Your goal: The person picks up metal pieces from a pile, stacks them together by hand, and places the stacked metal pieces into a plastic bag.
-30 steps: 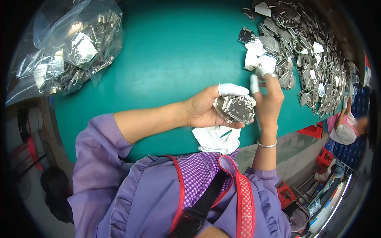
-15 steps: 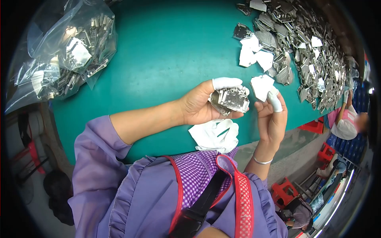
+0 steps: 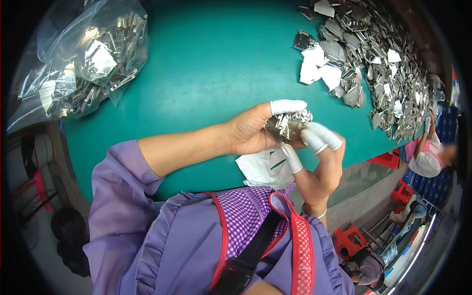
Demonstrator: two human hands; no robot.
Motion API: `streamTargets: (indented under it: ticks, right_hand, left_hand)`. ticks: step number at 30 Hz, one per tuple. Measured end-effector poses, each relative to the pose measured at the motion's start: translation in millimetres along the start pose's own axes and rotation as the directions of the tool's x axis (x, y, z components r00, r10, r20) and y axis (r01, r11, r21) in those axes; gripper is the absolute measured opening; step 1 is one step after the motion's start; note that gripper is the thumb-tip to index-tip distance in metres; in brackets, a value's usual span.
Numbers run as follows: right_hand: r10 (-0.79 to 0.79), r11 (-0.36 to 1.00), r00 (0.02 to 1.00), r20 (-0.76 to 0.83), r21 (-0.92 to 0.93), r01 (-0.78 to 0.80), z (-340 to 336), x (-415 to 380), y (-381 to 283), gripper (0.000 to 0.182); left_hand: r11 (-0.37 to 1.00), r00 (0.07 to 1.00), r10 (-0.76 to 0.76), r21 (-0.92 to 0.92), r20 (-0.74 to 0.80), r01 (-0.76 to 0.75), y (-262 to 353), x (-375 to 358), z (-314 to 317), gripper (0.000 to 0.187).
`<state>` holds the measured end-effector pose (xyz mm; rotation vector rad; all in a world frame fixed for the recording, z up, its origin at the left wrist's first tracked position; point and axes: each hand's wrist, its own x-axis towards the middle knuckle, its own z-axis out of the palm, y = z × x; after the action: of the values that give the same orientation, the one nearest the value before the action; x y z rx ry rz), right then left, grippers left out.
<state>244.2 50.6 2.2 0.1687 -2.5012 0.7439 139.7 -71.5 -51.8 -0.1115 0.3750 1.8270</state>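
Note:
My left hand point(image 3: 250, 129) is closed around a small stack of thin stamped metal plates point(image 3: 289, 127), its thumb in a white finger cot lying along the top edge. The uppermost plate shows small raised tabs. My right hand point(image 3: 320, 169), also in white finger cots, grips the stack's right and lower edges between thumb and fingers; these fingers are slightly blurred. How many plates each hand holds is hidden. Below my hands, a white glove point(image 3: 260, 169) lies at the near edge of the green table point(image 3: 211, 73).
A clear plastic bag point(image 3: 105, 61) filled with similar metal parts sits at the far left. A large heap of metal plates point(image 3: 398, 88) covers the right side, with several shiny plates point(image 3: 330, 77) at its near-left edge. Beyond the table are red stools point(image 3: 350, 240) and other people.
My right hand has moved left and down, bringing its shiny plate to the stack in my left hand. That shiny face no longer shows. My left hand has shifted slightly right.

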Motion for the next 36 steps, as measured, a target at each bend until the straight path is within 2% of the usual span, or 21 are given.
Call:
streamTargets:
  ticks: [1, 2, 4, 6, 7, 8, 10, 11, 12, 14, 15, 18, 22, 24, 26, 29, 31, 34, 36]
  right_hand:
    - [0.031, 0.999, 0.999, 0.009, -0.007, -0.031, -2, -1, 2, 0.062]
    - [0.086, 0.996, 0.996, 0.025, -0.018, -0.086, -3, -1, 2, 0.069]
    - [0.19, 0.981, 0.976, 0.111, -0.065, -0.183, -4, 4, 3, 0.084]
    - [0.276, 0.959, 0.936, 0.217, 0.008, -0.285, 1, 6, 7, 0.082]
    - [0.354, 0.898, 0.9, 0.254, 0.175, -0.403, 4, 4, 9, 0.077]
    - [0.353, 0.898, 0.9, 0.255, 0.177, -0.402, 5, 3, 9, 0.077]
    - [0.44, 0.76, 0.854, 0.277, 0.392, -0.518, 7, 2, 9, 0.07]
    - [0.472, 0.704, 0.828, 0.302, 0.437, -0.561, 5, 4, 7, 0.066]
    - [0.472, 0.704, 0.828, 0.302, 0.436, -0.56, 6, 4, 7, 0.066]
    - [0.511, 0.55, 0.803, 0.307, 0.601, -0.58, 7, 5, 7, 0.064]
    - [0.524, 0.533, 0.791, 0.315, 0.602, -0.594, 7, 5, 6, 0.065]
    - [0.512, 0.606, 0.793, 0.329, 0.516, -0.605, 4, 2, 6, 0.066]
    - [0.484, 0.621, 0.819, 0.308, 0.538, -0.57, 8, -1, 10, 0.066]
    - [0.371, 0.779, 0.895, 0.247, 0.442, -0.445, 10, -5, 15, 0.064]
    - [0.377, 0.769, 0.894, 0.242, 0.456, -0.448, 12, -5, 10, 0.063]
    - [0.317, 0.881, 0.927, 0.199, 0.3, -0.365, 16, -5, 9, 0.065]
    - [0.313, 0.884, 0.928, 0.2, 0.295, -0.362, 17, -4, 9, 0.066]
    - [0.334, 0.869, 0.914, 0.231, 0.299, -0.393, 14, -2, 7, 0.066]
    - [0.357, 0.851, 0.897, 0.26, 0.306, -0.427, 12, -2, 7, 0.066]
  left_hand:
    - [0.999, 1.0, -0.019, -0.035, -0.014, 0.018, 1, -3, 7, 0.032]
    - [0.997, 0.999, -0.039, -0.07, -0.028, 0.037, 1, -4, 10, 0.025]
    - [0.998, 0.999, -0.044, -0.053, 0.018, 0.045, -2, -2, 5, 0.025]
    - [0.999, 0.997, -0.027, 0.027, 0.075, 0.025, -6, 0, -1, 0.029]
    - [0.998, 0.998, -0.027, 0.051, 0.049, 0.025, -7, 0, -2, 0.034]
    - [0.998, 0.999, -0.025, 0.051, 0.048, 0.023, -6, -1, -3, 0.034]
    - [0.997, 0.994, -0.043, 0.067, 0.1, 0.036, -3, -4, 4, 0.038]
    - [0.991, 0.994, -0.041, 0.134, 0.101, 0.028, -3, -5, 3, 0.047]
    - [0.991, 0.994, -0.041, 0.134, 0.102, 0.027, -4, -5, 2, 0.047]
    - [0.975, 0.99, -0.046, 0.223, 0.137, 0.014, -5, -5, 2, 0.056]
    - [0.964, 0.987, -0.062, 0.265, 0.15, 0.02, -5, -6, 1, 0.061]
    - [0.977, 0.989, -0.065, 0.211, 0.132, 0.036, -8, -6, 2, 0.06]
    - [0.983, 0.987, -0.11, 0.158, 0.116, 0.091, -3, -5, 9, 0.06]
    - [0.981, 0.996, -0.032, 0.192, 0.085, 0.015, -6, -6, 11, 0.061]
    - [0.979, 0.994, -0.02, 0.206, 0.107, -0.002, -6, -6, 8, 0.06]
    - [0.977, 0.997, 0.022, 0.21, 0.074, -0.037, -9, -5, 6, 0.058]
    - [0.939, 0.993, 0.092, 0.326, 0.068, -0.109, -9, -6, 4, 0.057]
    - [0.939, 0.986, 0.161, 0.303, 0.031, -0.163, -14, -7, 8, 0.057]
    - [0.946, 0.989, 0.14, 0.29, 0.036, -0.145, -13, -6, 7, 0.056]
